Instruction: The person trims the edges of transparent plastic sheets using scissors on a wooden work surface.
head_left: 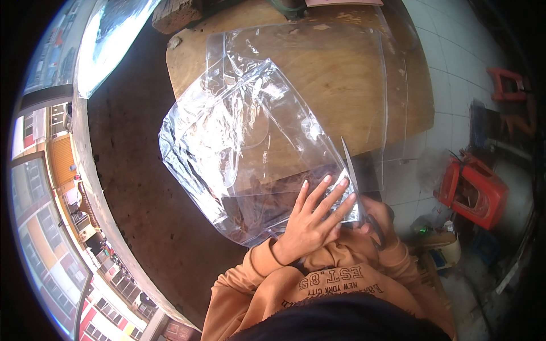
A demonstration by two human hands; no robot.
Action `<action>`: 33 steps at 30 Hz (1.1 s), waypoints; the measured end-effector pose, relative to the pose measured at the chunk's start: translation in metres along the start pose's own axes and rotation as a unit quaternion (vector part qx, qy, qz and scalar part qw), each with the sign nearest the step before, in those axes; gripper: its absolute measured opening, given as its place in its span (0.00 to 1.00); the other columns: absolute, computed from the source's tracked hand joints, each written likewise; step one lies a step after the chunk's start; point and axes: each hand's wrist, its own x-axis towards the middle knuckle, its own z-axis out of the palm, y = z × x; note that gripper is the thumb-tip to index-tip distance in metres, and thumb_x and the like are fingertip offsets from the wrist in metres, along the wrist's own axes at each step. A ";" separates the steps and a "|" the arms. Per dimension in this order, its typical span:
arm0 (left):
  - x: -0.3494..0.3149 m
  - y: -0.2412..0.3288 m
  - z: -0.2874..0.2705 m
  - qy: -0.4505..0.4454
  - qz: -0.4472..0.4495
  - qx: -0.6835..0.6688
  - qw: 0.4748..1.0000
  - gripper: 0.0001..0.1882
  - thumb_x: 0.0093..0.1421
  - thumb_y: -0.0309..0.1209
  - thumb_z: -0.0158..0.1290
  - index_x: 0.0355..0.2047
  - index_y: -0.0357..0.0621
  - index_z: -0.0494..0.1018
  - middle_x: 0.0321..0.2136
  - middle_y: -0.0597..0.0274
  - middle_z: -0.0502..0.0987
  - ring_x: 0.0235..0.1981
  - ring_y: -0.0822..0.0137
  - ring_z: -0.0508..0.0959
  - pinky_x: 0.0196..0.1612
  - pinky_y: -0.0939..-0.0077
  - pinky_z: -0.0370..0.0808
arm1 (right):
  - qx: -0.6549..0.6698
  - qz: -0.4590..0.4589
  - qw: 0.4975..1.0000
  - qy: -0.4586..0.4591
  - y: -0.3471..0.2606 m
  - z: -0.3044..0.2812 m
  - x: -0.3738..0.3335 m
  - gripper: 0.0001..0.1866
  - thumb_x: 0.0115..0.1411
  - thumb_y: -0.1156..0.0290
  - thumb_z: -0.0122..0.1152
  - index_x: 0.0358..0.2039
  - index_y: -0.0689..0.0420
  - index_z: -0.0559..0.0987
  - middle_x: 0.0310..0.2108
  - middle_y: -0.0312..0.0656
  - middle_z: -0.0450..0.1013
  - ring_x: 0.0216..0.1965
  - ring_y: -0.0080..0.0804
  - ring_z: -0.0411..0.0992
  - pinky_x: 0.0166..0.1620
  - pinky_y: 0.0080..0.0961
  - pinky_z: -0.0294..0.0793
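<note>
Scissors (pixel 349 166), gripped by the right hand (pixel 384 217), are aligned five-to-eleven o'clock, tip towards eleven. A clear plastic sheet (pixel 242 128), touched by the left hand (pixel 310 227) with fingers outspread, is extended towards ten o'clock, partly over the wooden table (pixel 186 61).

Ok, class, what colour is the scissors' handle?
The scissors' handle looks black; it shows in the head view.
</note>
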 end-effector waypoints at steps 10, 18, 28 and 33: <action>-0.003 0.001 -0.001 -0.009 0.005 -0.014 1.000 0.31 0.45 0.30 0.53 0.54 0.53 0.68 0.58 0.55 0.62 0.59 0.50 0.61 0.59 0.44 0.53 | -0.022 -0.014 1.000 0.008 -0.004 0.004 0.001 0.42 0.39 0.45 0.72 0.44 0.67 0.69 0.28 0.31 0.67 0.29 0.13 0.62 0.32 0.11 0.62; -0.004 0.001 -0.002 -0.006 0.011 -0.019 1.000 0.31 0.44 0.30 0.53 0.54 0.53 0.68 0.58 0.54 0.62 0.59 0.50 0.61 0.59 0.44 0.55 | -0.030 0.001 1.000 0.002 -0.002 -0.002 -0.002 0.40 0.40 0.49 0.73 0.45 0.66 0.69 0.28 0.31 0.67 0.29 0.13 0.62 0.32 0.11 0.63; -0.002 0.002 -0.011 0.094 -0.122 -0.064 0.986 0.31 0.35 0.24 0.49 0.47 0.41 0.71 0.38 0.53 0.73 0.35 0.56 0.73 0.38 0.67 0.69 | -0.419 -0.018 0.905 0.073 -0.065 -0.022 -0.016 0.32 0.34 0.60 0.79 0.38 0.59 0.72 0.17 0.30 0.62 0.19 0.14 0.58 0.21 0.13 0.57; 0.023 0.013 -0.009 0.107 -0.146 -0.083 0.980 0.27 0.35 0.25 0.52 0.41 0.41 0.70 0.28 0.54 0.68 0.29 0.56 0.70 0.33 0.68 0.68 | -0.465 -0.129 0.862 0.152 -0.114 -0.028 -0.026 0.32 0.33 0.65 0.77 0.40 0.57 0.72 0.22 0.34 0.67 0.22 0.20 0.61 0.24 0.18 0.61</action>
